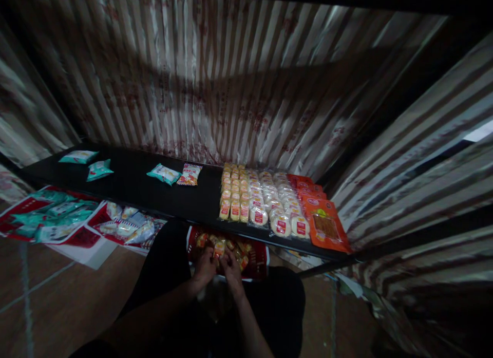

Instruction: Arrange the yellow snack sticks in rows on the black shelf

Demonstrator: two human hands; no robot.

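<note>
Far-left box: a red-walled box (85, 237) stands below the front edge of the shelf (196, 204), filled with loosely heaped turquoise packets (63, 209).
Shelf, left end: two turquoise-and-white packets, one lying toward the back (79, 156), one just in front of it (99, 170).
Second box: a red-lined box (94, 222) adjoins the first and contains pale packets with striped ends (129, 228).
Shelf, centre: a turquoise-and-white packet (164, 174) lies beside a red-and-white packet (190, 174), their near ends meeting.
Left hand (205, 269): forearm angled up and rightward from the lower edge, above the dark-clad leg; fingers bent inward, narrow, gripping the left side of a small yellow packet.
Small yellow packet (219, 248): held upright between the two hands, its printed label visible, above the contents of the middle box.
Middle box: a red box with a pale rim (262, 256), between the knees and below the shelf edge; many small yellow packets lie loosely inside.
Right hand (231, 269): forearm angled up and leftward; fingers narrow, closed against the packet's right side.
Shelf, right half: from left to right, close rows of yellow wrapped cakes (234, 193), rows of round white cakes (281, 224), and overlapping orange pouches (327, 224) at the end.
</note>
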